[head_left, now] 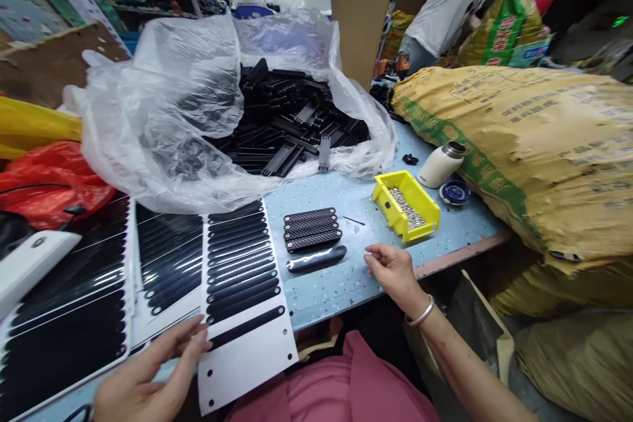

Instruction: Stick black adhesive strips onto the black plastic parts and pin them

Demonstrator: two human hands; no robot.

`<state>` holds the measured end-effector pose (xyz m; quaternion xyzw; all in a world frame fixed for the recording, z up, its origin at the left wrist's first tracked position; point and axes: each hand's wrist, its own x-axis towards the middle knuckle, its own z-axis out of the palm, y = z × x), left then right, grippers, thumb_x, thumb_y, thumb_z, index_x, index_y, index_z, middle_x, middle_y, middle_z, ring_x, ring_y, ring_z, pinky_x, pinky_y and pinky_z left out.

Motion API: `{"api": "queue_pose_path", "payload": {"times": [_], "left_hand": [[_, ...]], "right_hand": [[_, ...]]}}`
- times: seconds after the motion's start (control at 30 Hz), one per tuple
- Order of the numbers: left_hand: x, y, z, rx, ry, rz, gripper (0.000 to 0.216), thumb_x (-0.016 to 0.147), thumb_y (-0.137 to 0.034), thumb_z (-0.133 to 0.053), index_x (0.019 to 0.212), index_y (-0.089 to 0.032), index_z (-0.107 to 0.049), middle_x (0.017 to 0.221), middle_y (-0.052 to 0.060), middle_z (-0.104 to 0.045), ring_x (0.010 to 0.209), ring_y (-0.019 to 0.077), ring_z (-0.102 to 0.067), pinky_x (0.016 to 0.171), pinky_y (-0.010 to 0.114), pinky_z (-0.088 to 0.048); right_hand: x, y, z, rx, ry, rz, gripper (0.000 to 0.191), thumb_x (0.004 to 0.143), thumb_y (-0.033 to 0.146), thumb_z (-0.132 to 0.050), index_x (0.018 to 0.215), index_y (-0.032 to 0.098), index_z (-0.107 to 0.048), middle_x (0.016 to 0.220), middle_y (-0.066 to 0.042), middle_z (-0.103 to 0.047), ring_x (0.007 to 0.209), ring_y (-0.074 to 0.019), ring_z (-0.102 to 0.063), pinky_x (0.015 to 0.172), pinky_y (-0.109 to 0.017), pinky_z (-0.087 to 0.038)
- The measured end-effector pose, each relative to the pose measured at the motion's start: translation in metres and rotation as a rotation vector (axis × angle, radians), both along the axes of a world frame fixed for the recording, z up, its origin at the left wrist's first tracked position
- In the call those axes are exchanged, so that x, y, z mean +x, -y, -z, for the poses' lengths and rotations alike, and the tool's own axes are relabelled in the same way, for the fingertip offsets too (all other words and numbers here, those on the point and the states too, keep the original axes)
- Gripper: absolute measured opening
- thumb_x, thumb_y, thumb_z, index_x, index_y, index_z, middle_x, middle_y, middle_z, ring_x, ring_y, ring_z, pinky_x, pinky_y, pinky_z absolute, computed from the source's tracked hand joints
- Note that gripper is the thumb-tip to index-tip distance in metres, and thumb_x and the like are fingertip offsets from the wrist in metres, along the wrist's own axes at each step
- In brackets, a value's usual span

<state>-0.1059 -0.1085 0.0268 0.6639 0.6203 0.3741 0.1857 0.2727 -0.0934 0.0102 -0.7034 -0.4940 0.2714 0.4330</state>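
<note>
At the lower left, my left hand point(161, 369) pinches the left end of a black sticker strip point(247, 326) on a white backing sheet point(252, 369). Several more black strips lie in a column above it on that sheet. My right hand point(395, 277) hovers by the table's front edge, fingers loosely curled and a little apart, with no object visible in it. Just left of it lies a single black bar with a glossy face point(316, 259). Behind that bar, a row of black textured bars with screws at their ends point(312, 229) sits side by side.
A yellow bin point(406, 206) of small metal pieces stands right of the bars. Beyond it are a cream thermos point(442, 165) and its blue lid point(455, 192). A plastic bag point(173, 92) of black parts fills the back. A large yellow sack point(534, 145) bounds the right.
</note>
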Motion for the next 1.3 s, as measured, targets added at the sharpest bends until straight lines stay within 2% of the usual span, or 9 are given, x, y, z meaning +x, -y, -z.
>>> {"api": "queue_pose_path", "payload": {"times": [0.07,0.13,0.27,0.43,0.6,0.77,0.9,1.07,1.3], "left_hand": [[0.01,0.013,0.0,-0.084,-0.004,-0.04,0.021,0.08,-0.038,-0.065,0.093,-0.022,-0.071,0.068,0.0,-0.074,0.063,0.0204,-0.072,0.043,0.021,-0.055],[0.028,0.015,-0.005,-0.059,-0.011,-0.018,0.021,0.08,-0.038,-0.064,0.092,-0.021,-0.071,0.069,0.0,-0.074,0.06,0.0191,-0.071,0.042,0.021,-0.054],[0.073,-0.009,-0.019,0.184,-0.046,0.159,0.012,0.082,-0.026,-0.063,0.09,-0.02,-0.071,0.084,0.003,-0.075,0.073,0.0187,-0.071,0.066,0.027,-0.059],[0.124,-0.047,-0.025,0.288,-0.041,0.355,0.018,0.084,-0.014,-0.059,0.099,-0.019,-0.066,0.09,0.006,-0.072,0.085,0.0195,-0.068,0.076,0.033,-0.055],[0.166,-0.07,-0.01,0.374,-0.104,0.573,0.021,0.083,-0.007,-0.055,0.101,-0.017,-0.061,0.092,0.008,-0.07,0.086,0.0204,-0.065,0.078,0.037,-0.052],[0.19,-0.082,0.005,0.338,-0.201,0.686,0.018,0.085,-0.008,-0.053,0.101,-0.014,-0.06,0.094,0.011,-0.067,0.087,0.0226,-0.063,0.075,0.038,-0.05],[0.199,-0.085,0.011,0.311,-0.267,0.728,0.022,0.088,-0.014,-0.054,0.11,-0.012,-0.057,0.094,0.012,-0.067,0.087,0.0231,-0.062,0.075,0.039,-0.049],[0.203,-0.083,0.019,0.3,-0.325,0.709,0.017,0.089,-0.013,-0.054,0.105,-0.011,-0.059,0.086,0.011,-0.066,0.079,0.0224,-0.061,0.071,0.038,-0.046],[0.201,-0.08,0.024,0.247,-0.211,0.743,0.011,0.086,-0.008,-0.056,0.096,-0.011,-0.06,0.083,0.01,-0.065,0.078,0.0215,-0.058,0.07,0.036,-0.044]], "right_hand": [[0.005,-0.004,0.004,0.054,0.122,-0.029,0.016,0.076,0.029,-0.058,0.082,0.018,-0.069,0.063,-0.004,-0.067,0.052,-0.018,-0.062,0.05,-0.029,-0.049],[0.013,-0.015,0.005,0.146,0.315,-0.063,0.016,0.079,0.026,-0.056,0.082,0.018,-0.069,0.069,-0.006,-0.068,0.058,-0.0184,-0.062,0.057,-0.03,-0.05],[0.029,-0.052,0.008,0.232,0.621,-0.129,0.02,0.083,0.021,-0.051,0.086,0.015,-0.07,0.078,-0.009,-0.066,0.071,-0.0214,-0.061,0.066,-0.033,-0.048],[0.035,-0.088,0.023,0.126,0.845,-0.258,0.02,0.084,0.02,-0.053,0.086,0.011,-0.07,0.085,-0.015,-0.064,0.082,-0.0265,-0.053,0.076,-0.038,-0.042],[0.037,-0.098,0.033,0.049,0.946,-0.301,0.024,0.084,0.013,-0.048,0.071,0.013,-0.068,0.083,-0.014,-0.063,0.08,-0.0254,-0.048,0.075,-0.037,-0.037],[0.044,-0.088,0.025,0.093,0.86,-0.255,0.023,0.084,0.009,-0.043,0.074,0.012,-0.063,0.081,-0.014,-0.062,0.079,-0.0244,-0.052,0.072,-0.035,-0.039],[0.046,-0.056,0.007,0.143,0.542,-0.265,0.025,0.092,0.019,-0.04,0.078,0.015,-0.06,0.068,-0.006,-0.059,0.062,-0.0175,-0.054,0.062,-0.03,-0.041],[0.037,-0.017,-0.006,0.169,0.224,-0.404,0.017,0.088,0.015,-0.05,0.096,0.016,-0.065,0.074,-0.004,-0.064,0.066,-0.0152,-0.06,0.062,-0.026,-0.047],[0.029,-0.005,-0.011,0.116,0.189,-0.418,0.016,0.088,0.013,-0.048,0.077,0.017,-0.059,0.065,-0.002,-0.056,0.058,-0.0136,-0.054,0.055,-0.025,-0.043]]}}
